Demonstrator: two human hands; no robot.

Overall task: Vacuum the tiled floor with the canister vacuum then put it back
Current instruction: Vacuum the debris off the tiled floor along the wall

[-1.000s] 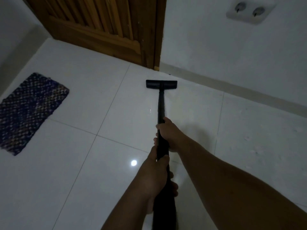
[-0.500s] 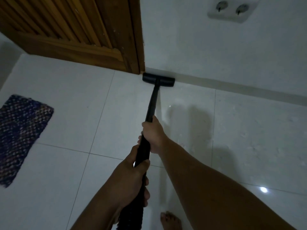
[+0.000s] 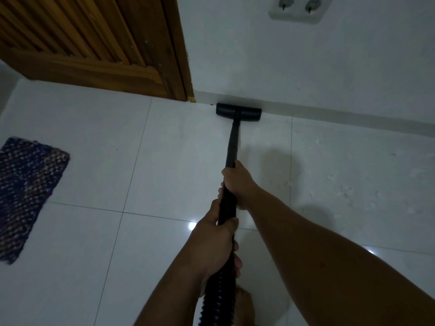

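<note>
A black vacuum wand (image 3: 233, 144) runs from my hands down to a flat black floor nozzle (image 3: 238, 111). The nozzle lies on the white tiled floor (image 3: 164, 161), pressed against the skirting just right of the door frame. My right hand (image 3: 237, 182) grips the wand higher up its shaft. My left hand (image 3: 216, 243) holds it lower, where the ribbed black hose (image 3: 219, 297) begins. The canister itself is out of view.
A brown slatted wooden door (image 3: 94, 43) stands at the upper left. A dark woven mat (image 3: 26, 189) lies on the tiles at the left. A double wall socket (image 3: 299, 8) sits on the white wall above. My bare foot (image 3: 244, 304) shows beneath the hose.
The nozzle has been pushed forward from the open tile to the skirting beside the door frame. Both hands kept their grip on the wand, and my view shifted closer to the wall.
</note>
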